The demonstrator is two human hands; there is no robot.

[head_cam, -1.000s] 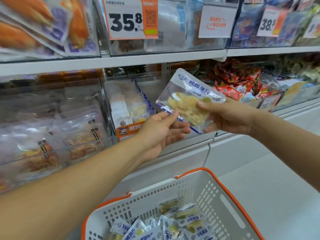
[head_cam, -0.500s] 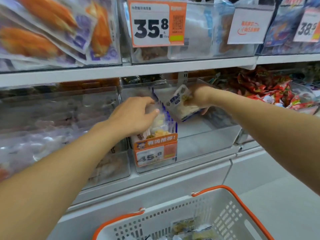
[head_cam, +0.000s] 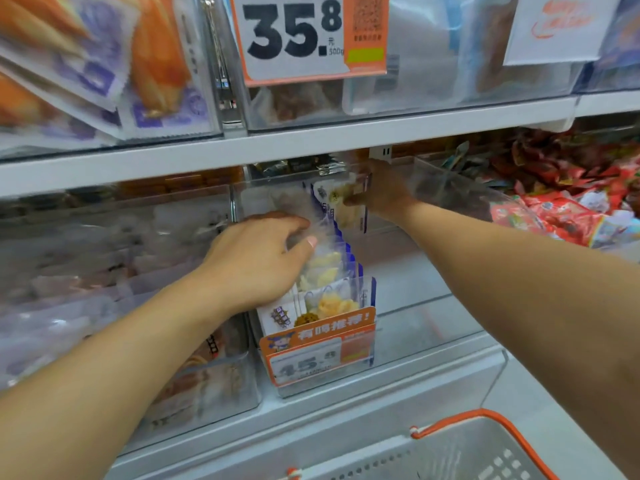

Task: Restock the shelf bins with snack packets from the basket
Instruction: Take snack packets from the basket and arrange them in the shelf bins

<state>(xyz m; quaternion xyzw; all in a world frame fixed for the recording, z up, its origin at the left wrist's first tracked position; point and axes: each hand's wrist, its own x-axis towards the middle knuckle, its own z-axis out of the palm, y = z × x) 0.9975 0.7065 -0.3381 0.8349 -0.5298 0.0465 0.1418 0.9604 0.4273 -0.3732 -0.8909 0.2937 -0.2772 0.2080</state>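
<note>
Right hand holds snack packet upright, long axis vertical.

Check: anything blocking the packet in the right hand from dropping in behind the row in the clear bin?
Nothing visible. The right hand pinches the clear blue-edged snack packet at the back of the clear plastic bin; the left hand holds the standing packet row leftward, leaving the slot open.

Head cam only: looks fwd + slightly down, close to shelf bins, basket rim at btm.
</note>
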